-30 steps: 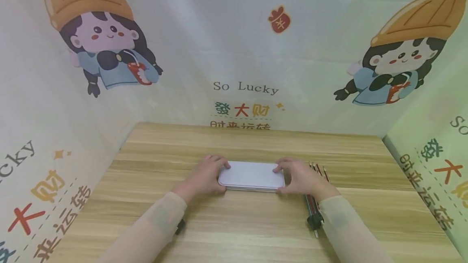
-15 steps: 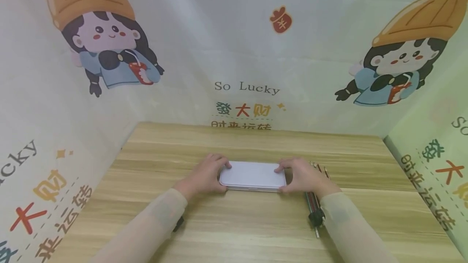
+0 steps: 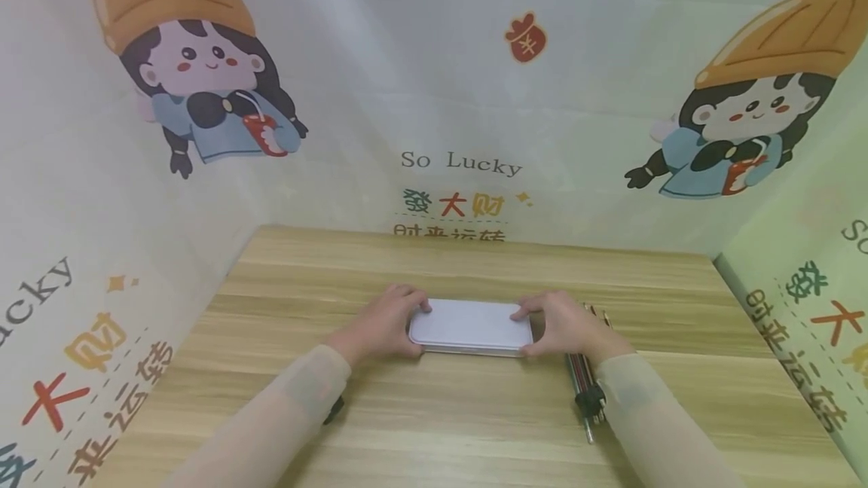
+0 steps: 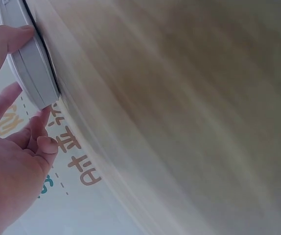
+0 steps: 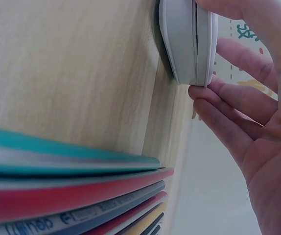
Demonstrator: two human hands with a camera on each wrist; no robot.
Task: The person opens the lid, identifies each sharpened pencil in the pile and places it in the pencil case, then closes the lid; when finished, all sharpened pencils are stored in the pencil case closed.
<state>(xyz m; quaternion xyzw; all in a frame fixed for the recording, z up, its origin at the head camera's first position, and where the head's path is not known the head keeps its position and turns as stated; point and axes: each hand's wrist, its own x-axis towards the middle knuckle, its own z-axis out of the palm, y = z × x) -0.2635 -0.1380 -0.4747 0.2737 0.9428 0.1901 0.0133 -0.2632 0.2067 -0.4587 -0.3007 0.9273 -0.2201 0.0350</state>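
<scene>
A white pencil case (image 3: 471, 322) with rounded corners lies flat on the wooden table, long side facing me. My left hand (image 3: 388, 324) grips its left end, thumb on the near side and fingers round the far side. At the opposite end my right hand (image 3: 561, 328) holds it the same way. In the right wrist view, a thin dark seam runs between the lid and base of the case (image 5: 187, 44). The left wrist view shows the thumb pressed on the side of the case (image 4: 35, 73).
Several pencils (image 3: 580, 373) lie together right of the case, partly under my right forearm; their coloured barrels (image 5: 77, 196) fill the lower right wrist view. A small black piece (image 3: 334, 411) shows at my left sleeve. Printed cloth (image 3: 353, 96) encloses the table's back and sides.
The head view has shifted slightly, so everything sits a little further right. Both hands keep their grip on the case, which stays in place.
</scene>
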